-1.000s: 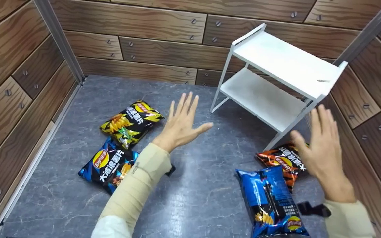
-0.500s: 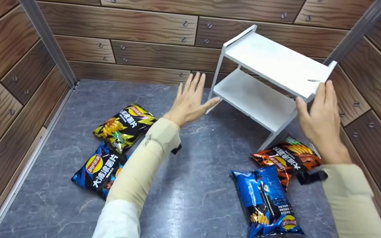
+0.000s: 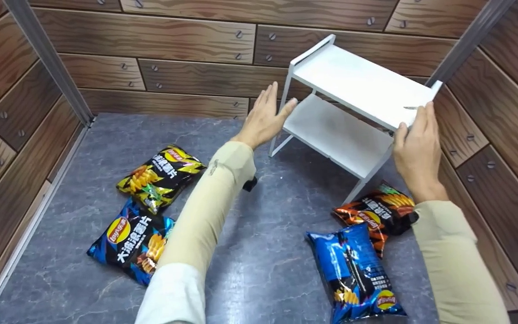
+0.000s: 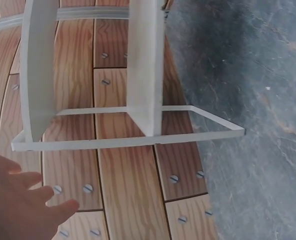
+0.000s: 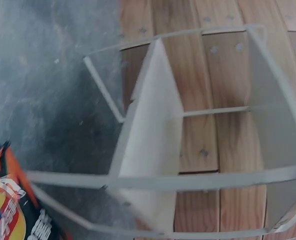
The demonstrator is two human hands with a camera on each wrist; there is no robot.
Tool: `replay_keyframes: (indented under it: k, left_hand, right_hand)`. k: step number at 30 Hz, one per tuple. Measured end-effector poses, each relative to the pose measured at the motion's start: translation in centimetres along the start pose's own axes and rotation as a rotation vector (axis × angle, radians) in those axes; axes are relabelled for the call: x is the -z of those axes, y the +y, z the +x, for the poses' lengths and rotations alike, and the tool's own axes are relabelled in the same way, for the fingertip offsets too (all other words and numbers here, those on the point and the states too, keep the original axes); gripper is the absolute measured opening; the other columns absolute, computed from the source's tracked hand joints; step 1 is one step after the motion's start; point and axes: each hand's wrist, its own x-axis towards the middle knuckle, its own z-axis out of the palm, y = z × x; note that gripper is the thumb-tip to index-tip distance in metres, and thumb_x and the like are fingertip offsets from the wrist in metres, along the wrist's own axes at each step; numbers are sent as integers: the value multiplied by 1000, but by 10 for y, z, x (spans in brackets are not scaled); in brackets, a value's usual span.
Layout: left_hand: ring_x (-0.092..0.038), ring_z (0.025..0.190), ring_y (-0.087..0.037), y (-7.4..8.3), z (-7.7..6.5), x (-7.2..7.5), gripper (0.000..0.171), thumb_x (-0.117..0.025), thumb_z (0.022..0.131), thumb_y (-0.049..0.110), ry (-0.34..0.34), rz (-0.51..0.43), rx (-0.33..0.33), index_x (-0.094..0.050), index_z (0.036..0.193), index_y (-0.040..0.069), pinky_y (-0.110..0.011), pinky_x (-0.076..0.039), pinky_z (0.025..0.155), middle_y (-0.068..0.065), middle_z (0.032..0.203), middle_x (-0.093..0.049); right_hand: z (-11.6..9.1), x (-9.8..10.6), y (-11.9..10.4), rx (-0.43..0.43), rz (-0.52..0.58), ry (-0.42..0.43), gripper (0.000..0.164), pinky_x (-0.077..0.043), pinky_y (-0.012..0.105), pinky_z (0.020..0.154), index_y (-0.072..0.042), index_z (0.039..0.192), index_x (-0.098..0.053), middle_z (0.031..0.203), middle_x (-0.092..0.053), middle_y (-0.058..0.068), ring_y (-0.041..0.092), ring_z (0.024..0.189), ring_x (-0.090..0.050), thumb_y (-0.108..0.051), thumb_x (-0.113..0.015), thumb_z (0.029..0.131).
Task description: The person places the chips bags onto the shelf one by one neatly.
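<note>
A white two-tier shelf (image 3: pixel 362 81) stands tilted across the back right of the floor. My left hand (image 3: pixel 263 117) is at its left end, fingers extended and thumb apart. In the left wrist view that hand (image 4: pixel 25 197) is beside the shelf's side frame (image 4: pixel 88 145), with a gap between them. My right hand (image 3: pixel 417 155) overlaps the shelf's right front corner in the head view, its fingers straight up along the end. The right wrist view shows the shelf's tiers (image 5: pixel 153 135) and side frame, but the hand is outside it.
On the left lie a yellow-black chip bag (image 3: pixel 162 175) and a blue-black chip bag (image 3: pixel 128 243). On the right, a blue chip bag (image 3: pixel 353 274) lies against an orange-black chip bag (image 3: pixel 380 209) by the shelf's front leg. Wood-patterned walls (image 3: pixel 187 76) enclose the grey floor (image 3: pixel 259 234).
Both hands have moved forward to the two ends of the shelf, and the right one has also come inward. The view has shifted slightly; shelf and bags keep their places.
</note>
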Motion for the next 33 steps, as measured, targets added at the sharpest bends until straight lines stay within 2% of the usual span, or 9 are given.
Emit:
replay_keyframes:
  k: [7, 11, 14, 18, 20, 24, 29, 33]
  left_hand:
    - [-13, 155, -23, 1, 28, 0, 68, -29, 106, 45, 23, -159, 39, -8, 160, 7, -31, -11, 127, -13, 167, -14]
    - [-17, 154, -24, 2, 42, 2, 63, -29, 108, 38, 73, -243, 76, -12, 160, 7, -30, -13, 126, -13, 166, -19]
    - [-19, 154, -22, 3, 48, 5, 59, -31, 108, 33, 113, -305, 93, -15, 159, 9, -29, -14, 126, -10, 166, -21]
    - [-21, 153, -20, 3, 51, 7, 56, -32, 108, 27, 103, -371, 103, -17, 159, 11, -28, -16, 125, -8, 165, -23]
    - [-23, 153, -19, 2, 51, 6, 56, -34, 107, 25, 91, -379, 105, -17, 159, 12, -28, -18, 125, -8, 165, -24]
    - [-33, 148, -20, -1, 50, 2, 54, -38, 107, 23, 112, -339, 93, -23, 158, 14, -29, -25, 123, -9, 157, -35]
    - [-41, 141, -20, 0, 46, -4, 51, -40, 107, 23, 126, -291, 61, -29, 156, 18, -31, -31, 120, -8, 148, -44]
    - [-45, 137, -20, 2, 44, -10, 49, -42, 106, 24, 135, -253, 22, -34, 154, 16, -30, -34, 117, -9, 144, -48]
  right_hand:
    - [-3, -14, -1, 13, 7, 60, 55, -25, 53, 122, 8, 148, -34, 160, -27, 26, 42, 146, -30, -25, -39, 104]
    - [-5, -20, -7, 13, 7, 68, 54, -25, 51, 122, 9, 147, -36, 159, -28, 26, 43, 145, -31, -23, -41, 104]
    - [-4, -24, -12, 16, 18, 70, 53, -24, 47, 123, 9, 147, -36, 159, -29, 27, 42, 146, -31, -21, -40, 104]
    - [-2, -25, -16, 20, 33, 78, 53, -24, 45, 123, 10, 147, -36, 159, -28, 27, 39, 148, -29, -20, -40, 103]
    - [-2, -23, -16, 19, 36, 81, 53, -24, 45, 123, 9, 147, -36, 159, -28, 27, 37, 149, -29, -20, -39, 103]
    - [-2, -18, -12, 11, 40, 67, 53, -24, 45, 124, 7, 148, -35, 160, -27, 25, 37, 149, -28, -21, -39, 103]
    - [-2, -10, -5, 7, 40, 59, 52, -23, 46, 124, 5, 148, -37, 161, -28, 22, 38, 148, -29, -23, -39, 103]
    - [-2, -3, 2, 6, 37, 84, 51, -26, 48, 123, 4, 146, -39, 159, -31, 22, 39, 147, -33, -20, -40, 102]
